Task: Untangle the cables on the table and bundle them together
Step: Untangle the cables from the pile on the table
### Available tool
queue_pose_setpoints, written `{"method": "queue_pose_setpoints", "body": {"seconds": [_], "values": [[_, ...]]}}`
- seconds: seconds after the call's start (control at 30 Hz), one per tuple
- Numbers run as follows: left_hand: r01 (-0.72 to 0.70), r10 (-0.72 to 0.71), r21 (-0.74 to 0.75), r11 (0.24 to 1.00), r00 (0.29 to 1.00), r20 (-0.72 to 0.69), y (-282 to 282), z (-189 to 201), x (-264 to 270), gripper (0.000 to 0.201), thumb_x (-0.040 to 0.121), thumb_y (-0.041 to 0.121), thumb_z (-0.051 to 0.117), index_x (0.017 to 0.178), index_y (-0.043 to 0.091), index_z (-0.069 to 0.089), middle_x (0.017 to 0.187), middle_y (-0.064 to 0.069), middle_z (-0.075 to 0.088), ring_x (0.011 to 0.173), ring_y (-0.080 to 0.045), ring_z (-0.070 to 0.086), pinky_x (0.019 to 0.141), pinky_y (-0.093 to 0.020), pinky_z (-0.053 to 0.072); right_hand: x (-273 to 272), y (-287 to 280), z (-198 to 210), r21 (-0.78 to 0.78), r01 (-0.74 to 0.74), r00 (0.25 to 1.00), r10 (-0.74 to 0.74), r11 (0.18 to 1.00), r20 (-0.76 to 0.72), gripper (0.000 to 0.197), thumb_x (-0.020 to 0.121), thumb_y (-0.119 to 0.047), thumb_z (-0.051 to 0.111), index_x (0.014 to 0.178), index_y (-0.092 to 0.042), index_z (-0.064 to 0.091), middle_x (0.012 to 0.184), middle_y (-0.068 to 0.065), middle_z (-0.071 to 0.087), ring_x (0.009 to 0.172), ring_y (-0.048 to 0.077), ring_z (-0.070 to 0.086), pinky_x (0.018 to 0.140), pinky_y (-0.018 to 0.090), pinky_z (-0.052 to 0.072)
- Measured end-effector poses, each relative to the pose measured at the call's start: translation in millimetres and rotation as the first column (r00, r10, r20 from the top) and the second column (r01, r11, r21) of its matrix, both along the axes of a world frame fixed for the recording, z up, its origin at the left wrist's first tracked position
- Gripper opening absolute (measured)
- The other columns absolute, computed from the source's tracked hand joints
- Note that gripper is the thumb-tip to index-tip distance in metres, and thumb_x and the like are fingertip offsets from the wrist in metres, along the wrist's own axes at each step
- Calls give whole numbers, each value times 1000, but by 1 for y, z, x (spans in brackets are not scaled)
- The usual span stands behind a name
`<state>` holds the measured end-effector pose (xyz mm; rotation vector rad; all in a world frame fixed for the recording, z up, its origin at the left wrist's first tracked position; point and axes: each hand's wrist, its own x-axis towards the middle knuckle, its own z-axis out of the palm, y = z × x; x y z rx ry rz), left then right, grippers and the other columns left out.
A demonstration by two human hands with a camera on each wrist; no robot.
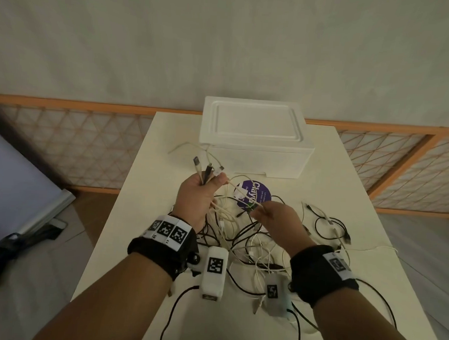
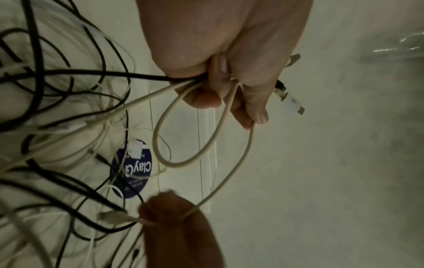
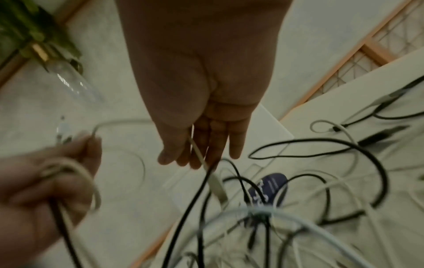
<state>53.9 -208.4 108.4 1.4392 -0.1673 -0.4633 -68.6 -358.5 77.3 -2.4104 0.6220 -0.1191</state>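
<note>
**Holding cable ends above a crowded table**

Standing over the table [image 1: 152, 145], the person lifts both hands above its middle. The left hand [image 1: 194, 199] is curled round a clutch of black and white cable ends [image 1: 205, 169], whose plugs fan upward toward the far edge. The right hand [image 1: 280, 219] pinches a single cream cable [image 2: 231, 174] near its plug; that cable runs in a slack arc from one hand to the other.

The tangle of cables [image 1: 240, 238] sprawls over the near half of the table, with strands reaching close to the right edge and trailing off the near edge. A white foam box [image 1: 256, 137] fills the middle of the far edge, and a round purple sticker [image 1: 254, 194] lies between box and tangle. Bare tabletop shows along the left edge and at the far right corner.

The left wrist view alone shows a loop of cream cable hanging from the left fist. The right wrist view, though blurred, shows the cream cable passing between the right hand's fingers [image 3: 215, 145], with a black cable dropping away beneath them.
</note>
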Motion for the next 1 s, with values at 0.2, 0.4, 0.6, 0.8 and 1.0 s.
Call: {"method": "queue_pose_setpoints", "body": {"seconds": [0.2, 0.4, 0.6, 0.8, 1.0], "values": [[25, -17, 63, 998, 992, -125, 18, -11, 14, 12, 85, 29, 70, 79, 19, 68, 74, 0, 68, 39, -6, 40, 48, -24, 35, -14, -12, 36, 522, 126, 919, -298, 843, 259, 20, 96, -24, 52, 89, -12, 67, 64, 1, 53, 62, 15, 63, 50, 17, 46], [123, -96, 232, 965, 987, -125, 39, -19, 23, 23, 96, 29, 54, 84, 16, 68, 97, -7, 69, 47, -12, 36, 45, -25, 28, -41, -53, 19, -319, 310, 913, -374, 896, -163, 25, 88, -45, 51, 102, -28, 64, 99, -1, 62, 94, 21, 59, 89, 40, 41], [114, -98, 95, 989, 981, -167, 45, -6, 10, 40, 101, 33, 41, 66, 14, 43, 65, -2, 41, 41, -9, 26, 49, -26, 25, -29, 0, 33, -304, 100, 972, -158, 948, -174, 68, 81, -21, 58, 144, -17, 33, 152, 3, 30, 138, 22, 29, 113, 37, 19], [130, -242, -346, 929, 922, -302, 41, 23, -17, 46, 102, 35, 36, 59, 17, 31, 50, 4, 25, 40, -9, 22, 41, -20, 26, 21, 102, 45, 126, -325, 942, 333, 937, -46, 52, 85, -31, 68, 126, -13, 43, 113, 2, 62, 106, 17, 57, 96, 22, 40], [-233, 81, -319, 919, 901, -425, 102, 18, 35, 46, 98, 41, 44, 58, 22, 35, 45, 7, 23, 35, -9, 16, 35, -18, 18, 1, 65, 31, -478, -357, 934, 319, 803, -161, 25, 94, -22, 39, 93, -19, 63, 76, 2, 70, 71, 26, 64, 91, 39, 45]]}}
